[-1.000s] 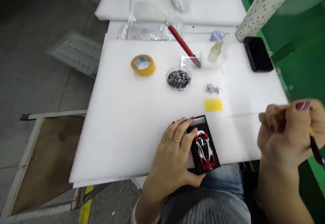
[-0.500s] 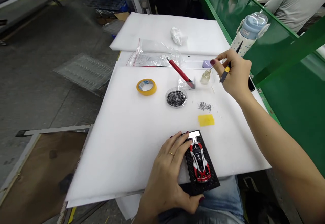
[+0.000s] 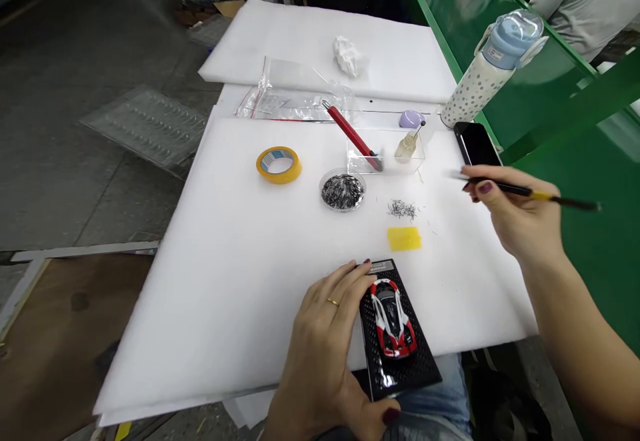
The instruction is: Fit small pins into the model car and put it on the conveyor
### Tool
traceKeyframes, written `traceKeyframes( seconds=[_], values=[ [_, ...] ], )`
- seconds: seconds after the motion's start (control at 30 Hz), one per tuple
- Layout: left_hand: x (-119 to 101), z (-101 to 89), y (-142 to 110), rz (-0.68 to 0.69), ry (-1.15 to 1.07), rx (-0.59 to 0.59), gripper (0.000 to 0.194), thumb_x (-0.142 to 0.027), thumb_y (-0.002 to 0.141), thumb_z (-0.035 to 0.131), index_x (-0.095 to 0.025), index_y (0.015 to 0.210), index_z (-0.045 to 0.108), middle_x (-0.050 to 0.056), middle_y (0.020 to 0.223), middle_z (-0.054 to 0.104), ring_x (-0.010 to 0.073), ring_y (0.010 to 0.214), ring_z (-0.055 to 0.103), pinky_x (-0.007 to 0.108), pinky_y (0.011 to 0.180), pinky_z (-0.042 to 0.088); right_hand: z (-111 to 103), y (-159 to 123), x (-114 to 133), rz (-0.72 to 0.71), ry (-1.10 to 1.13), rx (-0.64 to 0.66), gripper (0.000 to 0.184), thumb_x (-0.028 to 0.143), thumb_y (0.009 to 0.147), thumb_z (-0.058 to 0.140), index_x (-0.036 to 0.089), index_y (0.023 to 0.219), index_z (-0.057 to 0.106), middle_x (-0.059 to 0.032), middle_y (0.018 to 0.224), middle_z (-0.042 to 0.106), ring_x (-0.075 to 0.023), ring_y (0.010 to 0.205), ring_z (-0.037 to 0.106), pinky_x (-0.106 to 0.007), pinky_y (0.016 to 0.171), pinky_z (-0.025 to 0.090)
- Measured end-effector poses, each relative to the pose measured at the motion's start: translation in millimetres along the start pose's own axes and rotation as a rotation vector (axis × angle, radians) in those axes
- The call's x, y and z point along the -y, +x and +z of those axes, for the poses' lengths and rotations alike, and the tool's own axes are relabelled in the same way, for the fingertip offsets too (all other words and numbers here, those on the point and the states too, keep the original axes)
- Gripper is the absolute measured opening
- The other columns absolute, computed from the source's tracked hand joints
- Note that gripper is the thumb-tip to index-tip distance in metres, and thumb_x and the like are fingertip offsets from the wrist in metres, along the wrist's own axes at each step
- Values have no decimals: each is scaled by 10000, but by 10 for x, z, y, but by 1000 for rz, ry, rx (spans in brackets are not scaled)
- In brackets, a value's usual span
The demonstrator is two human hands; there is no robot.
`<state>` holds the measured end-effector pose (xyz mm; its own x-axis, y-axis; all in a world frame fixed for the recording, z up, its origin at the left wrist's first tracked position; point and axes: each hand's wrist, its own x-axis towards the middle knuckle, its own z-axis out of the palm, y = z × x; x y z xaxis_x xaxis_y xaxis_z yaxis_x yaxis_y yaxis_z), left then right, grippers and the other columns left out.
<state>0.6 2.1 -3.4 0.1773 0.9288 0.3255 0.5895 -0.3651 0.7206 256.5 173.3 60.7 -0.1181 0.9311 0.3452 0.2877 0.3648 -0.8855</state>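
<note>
The white foam-topped surface [image 3: 225, 261] carries a dotted white drinking bottle with a blue cap [image 3: 475, 88], upright near its right edge, with a black phone [image 3: 475, 144] lying beside it.

The right hand [image 3: 527, 228] has just moved away from the small clear bottle of pale liquid [image 3: 405, 147] to near the phone. Its fingers grip a slim black tool with a yellow band [image 3: 575, 202], whose blurred tip points left. The thin dark-ended rod [image 3: 419, 128] now leans in the small bottle's neck, released, so this hand has only the tool.

The left hand [image 3: 323, 328] keeps its place, gripping the left side of a glossy black rectangular base [image 3: 420, 364]. The red, white and black model car [image 3: 393, 318] sits on it, steadied within reach; the base's near end juts past the surface's edge.

Farther in lie a yellow tape roll [image 3: 279, 174], a round clear dish of black slivers [image 3: 343, 191], a yellow rectangular piece [image 3: 405, 238] and, finest of all, loose black slivers [image 3: 401, 209].
</note>
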Motion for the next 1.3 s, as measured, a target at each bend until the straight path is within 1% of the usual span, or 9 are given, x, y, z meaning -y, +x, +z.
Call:
traceKeyframes(
  seconds=[0.13,0.3,0.43,0.6,0.67,0.77,0.87,1.07,1.3],
  values=[
    [2,-30,10,9,-69,-10,987,-944,811,322,-234,1474,495,111,1515,594,378,1379,551,544,1128,449,129,54,-174,268,109,163,352,536,782,847,201,755,741,-11,622,688,-134,572,623,-264,512,478],
    [-21,-106,-1,-45,-77,67,959,-934,861,280,-242,1501,458,120,1542,562,368,1429,503,549,1175,399,201,63,-277,423,251,276,483,602,700,880,181,901,755,-43,739,747,-140,662,669,-265,580,519],
    [52,-75,-32,-3,-66,27,869,-878,905,267,-265,1480,485,102,1512,599,352,1394,546,521,1142,417,191,86,-296,428,183,201,438,529,623,951,173,748,729,-9,651,683,-103,591,587,-239,525,443],
    [52,-95,-19,-38,-71,75,987,-980,816,282,-276,1475,494,87,1522,593,358,1399,537,505,1155,409,190,194,-308,474,180,252,498,540,579,979,189,709,651,-7,594,656,-109,551,551,-258,500,407],
    [39,-109,-9,-44,-56,92,915,-924,872,289,-274,1487,478,82,1535,581,347,1415,523,494,1160,403,198,213,-334,467,214,258,523,556,568,979,202,689,614,-5,582,654,-109,531,541,-262,487,394],
    [44,-109,-4,-44,-20,88,652,-710,1014,320,-280,1476,486,65,1529,590,310,1418,529,458,1139,421,214,191,-383,422,218,206,489,516,625,960,218,679,576,9,552,631,-107,508,526,-262,473,373],
    [63,-96,-8,-46,6,83,520,-588,1051,390,-276,1450,505,60,1512,607,294,1416,534,435,1134,424,228,152,-413,383,133,130,405,394,723,918,221,662,557,16,535,599,-106,503,521,-260,475,362],
    [56,-95,0,-35,19,79,526,-589,1058,385,-256,1447,504,67,1506,609,280,1415,532,411,1144,409,245,133,-423,340,59,155,341,318,810,867,220,680,568,4,554,611,-104,491,526,-267,471,382],
    [38,-106,6,-41,25,94,491,-542,1068,371,-246,1436,509,60,1513,599,256,1430,511,384,1157,395,254,122,-399,348,123,169,374,384,741,907,225,680,575,8,536,625,-110,475,536,-266,450,388]
  ],
)
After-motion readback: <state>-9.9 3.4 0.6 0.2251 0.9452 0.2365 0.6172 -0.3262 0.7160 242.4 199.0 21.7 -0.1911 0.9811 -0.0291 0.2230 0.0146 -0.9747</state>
